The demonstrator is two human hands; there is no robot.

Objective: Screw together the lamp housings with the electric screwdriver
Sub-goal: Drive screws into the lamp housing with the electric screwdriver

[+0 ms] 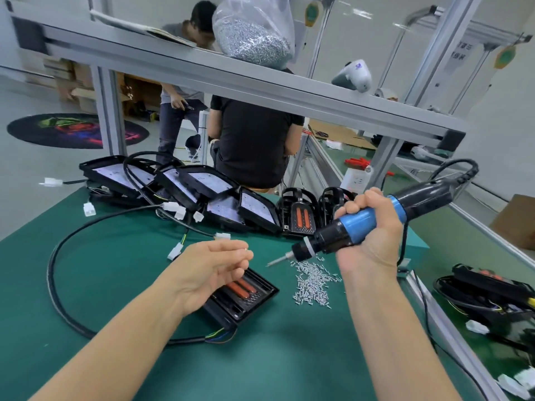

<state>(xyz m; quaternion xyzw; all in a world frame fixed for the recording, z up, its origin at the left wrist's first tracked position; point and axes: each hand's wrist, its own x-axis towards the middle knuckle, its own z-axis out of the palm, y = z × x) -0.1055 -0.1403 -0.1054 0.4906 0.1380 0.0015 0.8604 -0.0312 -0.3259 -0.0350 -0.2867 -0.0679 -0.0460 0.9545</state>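
Note:
A black lamp housing [249,299] with two orange strips lies on the green mat, partly under my left hand [211,270]. That hand hovers above it and pinches a small screw [245,250] at its fingertips. My right hand [373,230] grips the blue and black electric screwdriver [356,227], tilted with its bit [279,260] pointing down-left towards the left fingertips. A heap of loose screws [314,282] lies on the mat below the bit.
A row of black lamp housings [208,192] with cables and white connectors stands at the mat's far edge. More housings [498,293] lie at right beyond an aluminium rail [451,337]. A bag of screws [254,39] sits on the overhead shelf. Two people work behind the bench.

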